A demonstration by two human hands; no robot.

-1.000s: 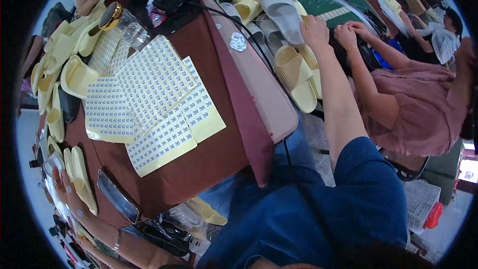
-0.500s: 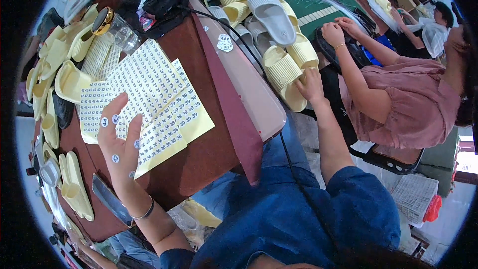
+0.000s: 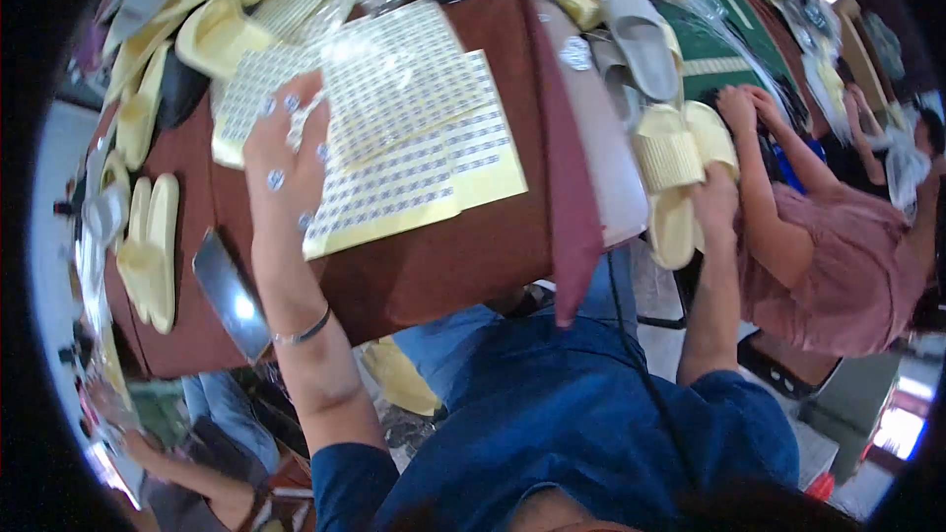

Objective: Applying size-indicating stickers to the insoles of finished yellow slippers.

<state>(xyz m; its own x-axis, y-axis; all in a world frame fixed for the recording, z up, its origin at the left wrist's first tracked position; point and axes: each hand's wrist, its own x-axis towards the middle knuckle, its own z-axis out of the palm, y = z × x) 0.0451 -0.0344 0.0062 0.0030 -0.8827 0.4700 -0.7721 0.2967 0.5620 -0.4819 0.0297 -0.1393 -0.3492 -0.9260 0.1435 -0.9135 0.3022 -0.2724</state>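
My left hand (image 3: pixel 284 163) hovers over the left part of the sticker sheets (image 3: pixel 389 207), thumb and fingers apart, with several small round white stickers stuck on its fingers and back. The yellowish sheets overlap on the brown table and bear rows of printed round labels. On the right, my right hand (image 3: pixel 717 199) grips a pair of pale yellow slippers (image 3: pixel 668 160) with ribbed straps. They are held side by side beyond the table's right edge, and my fingers are partly hidden behind them.
Pale yellow slippers (image 3: pixel 158 256) and a dark phone-like slab (image 3: pixel 233 291) lie on the left. A grey slipper (image 3: pixel 641 44) tops the pile at the back right. A maroon cloth flap (image 3: pixel 572 187) hangs at the table edge. A co-worker in a pink top (image 3: pixel 828 271) sits at right.
The view has swung, so the table things appear shifted right. My right hand keeps its hold on the yellow slippers, which have swung more upright. My left hand stays over the sheets.
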